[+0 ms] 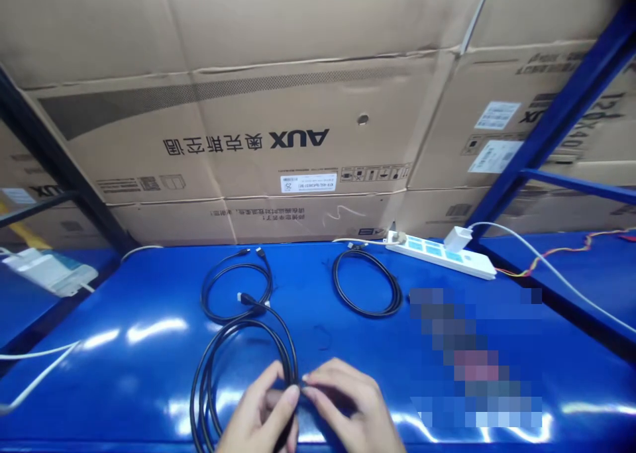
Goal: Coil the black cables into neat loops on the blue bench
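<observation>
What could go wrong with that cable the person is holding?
Two things, perhaps. The held coil is gripped at one side by the left hand, with the fingertips of the right hand close by; if that grip slackened, its loops could spring apart. Also, a black plug above those loops overlaps the smaller coil behind in this view, so the cables might snag, though I can't tell whether they touch.

Bright glare streaks the blue tabletop [303, 274]; pixelation masks its right side.
</observation>
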Demonstrator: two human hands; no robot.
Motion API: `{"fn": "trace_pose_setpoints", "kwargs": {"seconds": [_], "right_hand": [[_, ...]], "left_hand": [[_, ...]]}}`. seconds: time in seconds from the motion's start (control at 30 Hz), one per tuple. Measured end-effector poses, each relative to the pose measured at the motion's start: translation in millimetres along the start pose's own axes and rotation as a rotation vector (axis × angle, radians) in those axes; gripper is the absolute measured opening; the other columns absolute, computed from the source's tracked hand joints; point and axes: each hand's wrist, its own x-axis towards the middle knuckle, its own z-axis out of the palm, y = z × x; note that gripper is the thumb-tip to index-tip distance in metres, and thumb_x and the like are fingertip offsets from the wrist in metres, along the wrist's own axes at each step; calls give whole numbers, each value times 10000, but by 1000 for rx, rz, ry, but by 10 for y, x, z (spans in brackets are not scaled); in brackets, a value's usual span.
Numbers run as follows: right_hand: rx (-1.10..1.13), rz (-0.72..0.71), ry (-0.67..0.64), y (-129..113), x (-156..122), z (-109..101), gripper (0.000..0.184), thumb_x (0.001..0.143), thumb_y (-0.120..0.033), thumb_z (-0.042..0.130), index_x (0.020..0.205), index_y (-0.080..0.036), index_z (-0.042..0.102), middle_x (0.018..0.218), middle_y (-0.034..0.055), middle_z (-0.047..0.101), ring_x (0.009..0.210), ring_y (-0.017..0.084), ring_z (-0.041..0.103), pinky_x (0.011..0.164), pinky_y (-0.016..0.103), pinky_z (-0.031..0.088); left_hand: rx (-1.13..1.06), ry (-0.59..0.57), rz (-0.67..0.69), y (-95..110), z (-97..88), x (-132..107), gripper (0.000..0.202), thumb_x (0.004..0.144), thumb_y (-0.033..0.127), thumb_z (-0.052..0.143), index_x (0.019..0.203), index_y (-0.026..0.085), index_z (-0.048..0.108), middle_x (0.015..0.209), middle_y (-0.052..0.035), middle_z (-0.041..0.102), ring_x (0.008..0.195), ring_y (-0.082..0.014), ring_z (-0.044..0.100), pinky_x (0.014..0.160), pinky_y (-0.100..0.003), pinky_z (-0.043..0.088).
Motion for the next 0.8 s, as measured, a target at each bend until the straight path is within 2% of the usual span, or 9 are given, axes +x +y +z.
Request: {"fn": "trace_pose_setpoints", "kwargs": {"seconds": [0.13,0.23,0.33,0.43,0.5,0.57,0.6,0.7,0.8], "right_hand": [[-282,-271,-101,-25,-17,-112,237,1027,-239,584,1154,-265,782,1018,88,817,866,216,769,786,279,612],[-449,-339,-182,-84,-4,-167,269,1026,-199,573,1194,-283,766,1050,86,821,875,221,778,771,274,611],[-469,-349,-194,-144,14,-186,247,971,-185,618,1148,-245,780,1020,98,819,840,239,776,731,284,610],[-294,-253,-194,-207,-10,-210,285,921,-242,667,1190,-252,762,1077,98,803,920,266,767,805,318,603],[-89,-137,-163,-246,-41,-220,279,991,-310,574,1200,-289,758,1090,84,792,949,251,755,855,329,589],[68,-10,-107,-262,-59,-202,313,1038,-373,495,1120,-302,788,1023,74,792,906,234,743,844,329,584],[113,60,-82,-256,-57,-181,305,1028,-398,522,1059,-290,806,981,73,791,883,233,737,825,328,583],[245,288,-97,-188,-9,-86,146,848,-346,770,895,-218,820,881,70,796,831,241,745,763,317,582],[401,426,-132,-93,46,-7,171,697,-200,850,862,-180,809,809,48,800,718,220,752,706,300,580]], "left_hand": [[-9,-18,-4,-5,-13,7,885,721,852,650,1289,178,568,520,77,574,494,-133,490,549,-266,397],[-13,-47,-32,20,-8,3,923,669,885,656,1253,173,609,524,74,555,509,-127,481,534,-251,380],[-16,-35,-46,63,8,-6,929,670,888,651,1265,175,612,522,77,540,490,-119,454,510,-243,360],[-15,-18,-45,91,15,-11,953,652,903,648,1264,174,612,522,77,538,486,-124,452,509,-248,369],[7,-44,-37,95,8,-7,956,650,912,635,1248,167,619,510,76,535,484,-124,450,519,-253,375],[39,-71,-26,86,-4,-1,909,699,890,621,1248,165,619,501,77,530,477,-119,440,525,-254,371],[50,-74,-23,77,-10,4,887,717,879,616,1249,170,619,502,77,528,477,-117,435,523,-253,366],[53,-43,-39,37,-23,14,869,702,884,627,1236,198,628,527,61,552,508,-130,464,516,-251,370],[61,-22,-62,5,-30,5,856,683,893,634,1202,213,650,551,44,575,524,-143,487,518,-259,404]]}}
